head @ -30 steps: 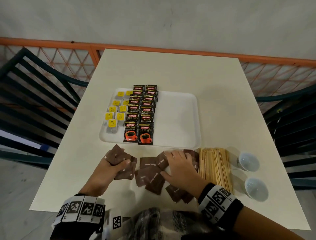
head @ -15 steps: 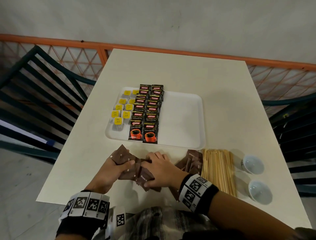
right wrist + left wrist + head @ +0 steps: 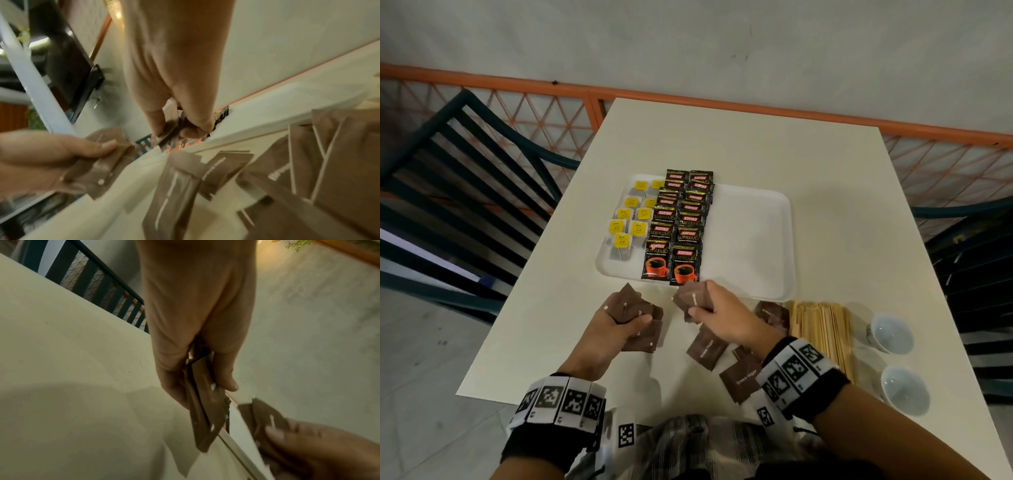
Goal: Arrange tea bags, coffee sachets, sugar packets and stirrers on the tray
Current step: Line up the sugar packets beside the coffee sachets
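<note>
We hold brown sugar packets (image 3: 634, 310), matte with small white print: a fanned bunch gripped in the left hand (image 3: 608, 330), a few pinched in the right hand (image 3: 717, 317) at the near rim of the white tray (image 3: 751, 240). Four more lie loose on the table (image 3: 739, 144). Two cups (image 3: 890, 334) stand right of the stirrers (image 3: 822, 330)

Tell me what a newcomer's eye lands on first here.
Likely the white tray, its left half filled with neat rows of black coffee sachets and yellow-tagged tea bags. Just in front of it, the left hand and right hand each grip brown sugar packets; more lie loose on the table.
</note>
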Demonstrator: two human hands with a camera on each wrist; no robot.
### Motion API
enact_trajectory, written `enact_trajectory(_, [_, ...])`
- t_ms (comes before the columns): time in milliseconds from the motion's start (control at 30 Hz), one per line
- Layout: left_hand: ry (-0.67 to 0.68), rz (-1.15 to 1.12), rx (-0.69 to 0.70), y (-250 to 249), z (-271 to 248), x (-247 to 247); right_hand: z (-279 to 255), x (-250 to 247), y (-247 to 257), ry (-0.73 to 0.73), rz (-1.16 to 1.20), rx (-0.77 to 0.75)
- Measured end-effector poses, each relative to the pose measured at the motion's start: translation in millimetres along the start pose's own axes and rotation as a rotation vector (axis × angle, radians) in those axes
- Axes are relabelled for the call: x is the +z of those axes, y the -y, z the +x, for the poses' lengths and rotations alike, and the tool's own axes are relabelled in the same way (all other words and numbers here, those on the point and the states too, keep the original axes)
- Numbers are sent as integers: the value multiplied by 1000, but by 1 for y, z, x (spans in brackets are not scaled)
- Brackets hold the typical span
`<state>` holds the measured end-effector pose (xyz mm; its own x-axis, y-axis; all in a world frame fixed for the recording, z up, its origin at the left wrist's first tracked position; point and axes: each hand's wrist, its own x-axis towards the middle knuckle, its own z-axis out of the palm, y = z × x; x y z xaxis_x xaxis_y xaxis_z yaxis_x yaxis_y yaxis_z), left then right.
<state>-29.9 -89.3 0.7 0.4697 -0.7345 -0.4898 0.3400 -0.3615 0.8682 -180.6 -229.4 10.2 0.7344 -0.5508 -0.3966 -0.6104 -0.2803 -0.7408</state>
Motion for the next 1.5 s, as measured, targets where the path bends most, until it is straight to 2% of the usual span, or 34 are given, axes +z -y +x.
enact_trajectory(133, [95, -4, 33, -6, -1, 11, -1, 2, 11, -50, 515, -8])
enact_trajectory(200, [140, 13, 65, -11, -1, 17, 1, 6, 16, -62, 563, -38])
enact_trajectory(333, [133, 5, 74, -15, 5, 19, 3, 9, 22, -3, 337, -111])
enact_trajectory(500, [131, -42, 22, -14, 7, 21, 1, 10, 23, 183, -14, -45])
enact_trajectory(600, [119, -63, 14, -14, 8, 23, 2, 7, 16, 240, -115, -35])
enact_trajectory(700, [49, -113, 26, -11, 11, 19, 0, 3, 6, 191, -212, 1])
enact_trajectory(767, [15, -136, 43, -9, 12, 14, -8, 2, -5, 137, -399, 16])
enact_trajectory(867, [-35, -166, 57, -10, 12, 8, -18, 13, -23, 87, -646, -41])
enact_trajectory(967, [-27, -155, 47, -9, 13, 7, -17, 20, -27, 31, -643, -51])
enact_trajectory(1067, [-28, -137, 34, -8, 13, 7, -10, 16, -18, 44, -571, -24])
enact_trajectory(1167, [-11, -141, 33, -8, 13, 7, -5, 12, -14, 63, -432, 38])
enact_trajectory(1233, [-10, -149, 38, -8, 12, 8, -5, 11, -13, 12, -351, 76])
enact_trajectory(1367, [-23, -153, 45, -8, 9, 7, -6, 14, -11, -81, -525, 164])
enact_trajectory(1500, [-26, -156, 44, -7, 8, 8, -1, 12, -9, -20, -531, 286])
